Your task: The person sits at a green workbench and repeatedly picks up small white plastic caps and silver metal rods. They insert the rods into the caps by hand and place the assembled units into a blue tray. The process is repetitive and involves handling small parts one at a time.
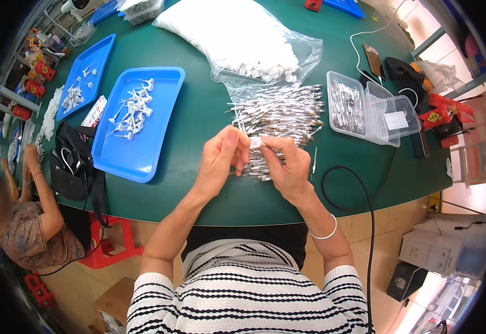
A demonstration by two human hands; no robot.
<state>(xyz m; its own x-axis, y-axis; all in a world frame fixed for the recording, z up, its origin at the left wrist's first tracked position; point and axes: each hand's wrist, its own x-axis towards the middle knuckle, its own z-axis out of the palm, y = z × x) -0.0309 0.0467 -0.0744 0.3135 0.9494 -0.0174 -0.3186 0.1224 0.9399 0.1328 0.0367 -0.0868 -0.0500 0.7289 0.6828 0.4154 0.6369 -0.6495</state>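
Observation:
A small white plastic cap (255, 142) sits between the fingertips of both hands, above the near part of a pile of thin metal-and-white pins (282, 108). My right hand (291, 170) pinches the cap between thumb and forefinger. From the other side, the closed fingers of my left hand (218, 161) meet it; whether a pin is also in them is hidden. Past the pile, a large clear bag (226, 33) spills white caps (279, 69) at its mouth. To the left, a blue tray (159, 119) carries several pins with white caps on their ends.
Right of the pile stands a clear plastic box (332, 125) of pins, its lid (407, 125) folded open. A black cable (372, 245) loops over the table's right front. Farther left are a second blue tray (102, 53), a black bag (67, 175) and a seated person (37, 222).

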